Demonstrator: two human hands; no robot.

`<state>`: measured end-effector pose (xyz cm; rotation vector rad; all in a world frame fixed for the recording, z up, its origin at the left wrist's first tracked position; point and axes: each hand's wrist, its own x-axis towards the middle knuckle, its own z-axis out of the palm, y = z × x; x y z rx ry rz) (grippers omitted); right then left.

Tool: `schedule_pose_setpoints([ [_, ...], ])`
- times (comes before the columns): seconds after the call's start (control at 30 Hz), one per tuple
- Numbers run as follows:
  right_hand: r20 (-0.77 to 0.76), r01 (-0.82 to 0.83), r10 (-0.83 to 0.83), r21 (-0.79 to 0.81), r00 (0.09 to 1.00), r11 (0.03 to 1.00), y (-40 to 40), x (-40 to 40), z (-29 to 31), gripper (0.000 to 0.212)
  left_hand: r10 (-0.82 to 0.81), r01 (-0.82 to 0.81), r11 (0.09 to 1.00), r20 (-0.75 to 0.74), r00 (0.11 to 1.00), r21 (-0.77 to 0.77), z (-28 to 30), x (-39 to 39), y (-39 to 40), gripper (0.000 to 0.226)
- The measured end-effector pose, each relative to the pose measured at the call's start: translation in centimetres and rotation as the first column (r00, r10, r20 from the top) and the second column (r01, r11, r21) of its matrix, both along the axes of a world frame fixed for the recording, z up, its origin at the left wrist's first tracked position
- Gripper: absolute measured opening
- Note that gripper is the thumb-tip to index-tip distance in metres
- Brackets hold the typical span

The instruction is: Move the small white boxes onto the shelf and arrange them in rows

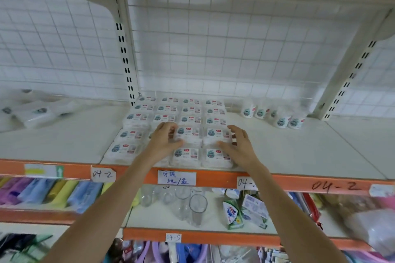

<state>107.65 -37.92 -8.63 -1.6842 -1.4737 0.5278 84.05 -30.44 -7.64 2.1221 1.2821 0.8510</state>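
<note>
Several small white boxes (188, 134) with blue-green logos lie flat in neat rows on the white shelf (299, 151), which has an orange front edge. My left hand (164, 139) rests over the boxes in the second column from the left, fingers loosely curved and touching their tops. My right hand (239, 145) sits at the right side of the rightmost column, fingers spread against the boxes' edge. Neither hand grips a box. Some boxes under my left hand are hidden.
Small white cups (275, 115) stand at the shelf's back right. White packs (36, 113) lie on the shelf's left section. Slotted uprights (126, 53) frame the bay, wire grid behind. Below, clear glasses (197, 209) and soap packs (233, 211) sit on a lower shelf.
</note>
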Motion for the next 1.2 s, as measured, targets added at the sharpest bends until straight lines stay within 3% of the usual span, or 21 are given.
schedule_pose_setpoints([
  [0.1, 0.130, 0.026, -0.036, 0.083, 0.991, 0.996, -1.8, -0.5, 0.9, 0.064, -0.028, 0.029, 0.999, -0.039, 0.999, 0.034, 1.2, -0.9, -0.9, 0.053],
  [0.17, 0.180, 0.053, -0.076, 0.128, 0.981, 0.990, -3.8, -1.1, 1.6, 0.059, 0.005, 0.006, 0.986, -0.066, 0.998, 0.167, 1.5, -2.3, -2.2, 0.049],
  [0.27, 0.414, 0.044, -0.125, 0.200, 0.902, 0.979, -7.8, -2.1, 1.2, 0.045, 0.077, -0.004, 0.916, -0.167, 0.983, 0.400, 0.4, -5.1, -5.1, 0.033],
  [0.33, 0.492, 0.051, -0.135, 0.182, 0.860, 0.982, -10.7, -2.7, 0.1, 0.045, 0.118, 0.008, 0.890, -0.247, 0.962, 0.456, -1.1, -7.0, -7.4, 0.027],
  [0.53, 0.605, 0.070, -0.104, 0.080, 0.790, 0.994, -17.1, -2.9, -2.3, 0.032, 0.157, 0.006, 0.919, -0.381, 0.911, 0.394, -4.7, -11.3, -13.6, 0.040],
  [0.7, 0.556, 0.050, -0.064, 0.040, 0.829, 0.998, -19.4, -2.8, -3.3, 0.034, 0.227, -0.077, 0.929, -0.395, 0.890, 0.361, -5.7, -13.5, -18.1, 0.038],
  [0.97, 0.547, -0.233, 0.223, -0.052, 0.807, 0.971, -20.3, -5.2, -5.3, 0.039, 0.496, -0.408, 0.868, -0.437, 0.750, 0.284, -6.4, -19.1, -29.5, 0.044],
  [1.2, 0.498, -0.534, 0.499, -0.083, 0.709, 0.842, -19.9, -14.8, -5.6, 0.040, 0.661, -0.675, 0.724, -0.424, 0.619, 0.145, -7.6, -25.2, -40.9, 0.038],
])
